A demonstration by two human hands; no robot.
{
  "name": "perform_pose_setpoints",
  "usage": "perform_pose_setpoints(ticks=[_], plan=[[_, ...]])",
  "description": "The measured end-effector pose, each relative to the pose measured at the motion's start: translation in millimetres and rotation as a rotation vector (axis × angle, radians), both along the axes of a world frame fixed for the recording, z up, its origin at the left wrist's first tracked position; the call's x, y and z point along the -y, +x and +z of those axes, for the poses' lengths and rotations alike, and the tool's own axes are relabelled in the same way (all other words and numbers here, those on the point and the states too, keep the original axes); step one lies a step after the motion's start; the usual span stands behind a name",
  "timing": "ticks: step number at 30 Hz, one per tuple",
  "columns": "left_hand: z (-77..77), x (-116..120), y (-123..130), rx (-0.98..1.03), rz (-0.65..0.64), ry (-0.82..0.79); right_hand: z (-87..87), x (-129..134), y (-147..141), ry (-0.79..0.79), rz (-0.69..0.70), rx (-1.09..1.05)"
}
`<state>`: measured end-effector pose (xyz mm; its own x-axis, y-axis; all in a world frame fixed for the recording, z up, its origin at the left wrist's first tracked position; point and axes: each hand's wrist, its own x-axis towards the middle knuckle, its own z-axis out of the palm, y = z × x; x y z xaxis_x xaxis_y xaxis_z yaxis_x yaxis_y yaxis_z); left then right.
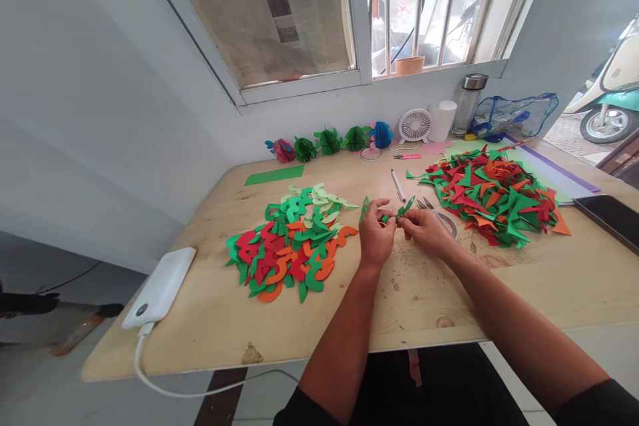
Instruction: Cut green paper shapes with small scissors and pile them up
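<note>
My left hand and my right hand are close together over the middle of the table. Each has its fingers closed on green paper, which sticks up between and beside them. Scissors and a roll of tape lie partly behind my right hand. Left of my hands is a pile of curved cut shapes in green, red and orange. A heap of pointed paper scraps lies to the right. Just beyond my hands rests a white pen.
Folded paper figures line the wall, beside a small fan, a white cylinder and a glass bottle. A power bank with a cable sits at the left edge, a phone at the right.
</note>
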<state>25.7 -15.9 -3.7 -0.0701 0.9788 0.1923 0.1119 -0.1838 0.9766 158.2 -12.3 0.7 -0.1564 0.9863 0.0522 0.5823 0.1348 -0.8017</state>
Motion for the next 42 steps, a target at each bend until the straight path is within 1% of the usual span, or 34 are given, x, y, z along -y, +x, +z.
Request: perform_pose_setpoints(ticks=[8,11,15,18,23,27,31,34,38,42], plan=[[0.7,0.1,-0.6,0.010,0.001,0.019,-3.0,-1.0,0.6,-0.052,-0.002,-0.004],[0.4,-0.3,-1.0,0.064,-0.003,0.008,-3.2,-0.8,0.4,-0.051,0.003,0.014],[2.4,-1.2,-1.0,0.183,-0.006,-0.057,-2.7,0.1,-0.4,-0.034,0.002,-0.014],[6.1,-1.5,-0.9,0.254,0.010,-0.102,-2.4,0.7,-1.3,-0.031,0.023,-0.071],[9.7,-1.7,-1.0,0.318,0.025,-0.131,0.4,1.3,-2.3,-0.130,0.016,-0.265],[8.3,-2.0,-0.7,0.317,0.018,-0.135,6.9,2.6,-2.8,-0.147,0.014,-0.398],[7.0,-1.9,0.7,0.307,0.004,-0.138,13.0,4.6,-5.2,-0.172,-0.030,-0.472],[6.7,-1.0,1.7,0.295,-0.003,-0.137,13.6,5.4,-7.0,-0.187,-0.069,-0.542],[7.4,0.1,2.2,0.295,-0.010,-0.123,12.6,4.8,-6.3,-0.182,-0.113,-0.587],[8.4,-0.1,1.9,0.323,-0.012,-0.132,15.3,4.1,-3.6,-0.151,-0.153,-0.547]])
